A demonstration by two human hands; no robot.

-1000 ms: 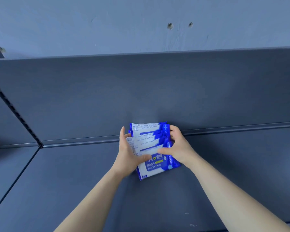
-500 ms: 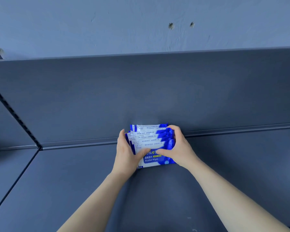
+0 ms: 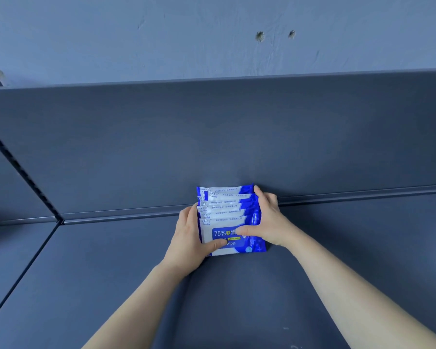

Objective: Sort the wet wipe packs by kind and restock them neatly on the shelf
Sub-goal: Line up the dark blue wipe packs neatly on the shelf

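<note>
The left hand (image 3: 189,239) and right hand (image 3: 268,221) clasp a leaning row of wipe packs (image 3: 223,205) at the back of the shelf (image 3: 350,260), centre frame; released unevenly, the slick packs could slide flat.

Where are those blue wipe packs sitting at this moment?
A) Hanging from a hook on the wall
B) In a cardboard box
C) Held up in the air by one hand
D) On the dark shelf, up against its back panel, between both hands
D: the blue wipe packs sit overlapped on the shelf against its back panel, with the left hand and right hand holding their sides.
</note>
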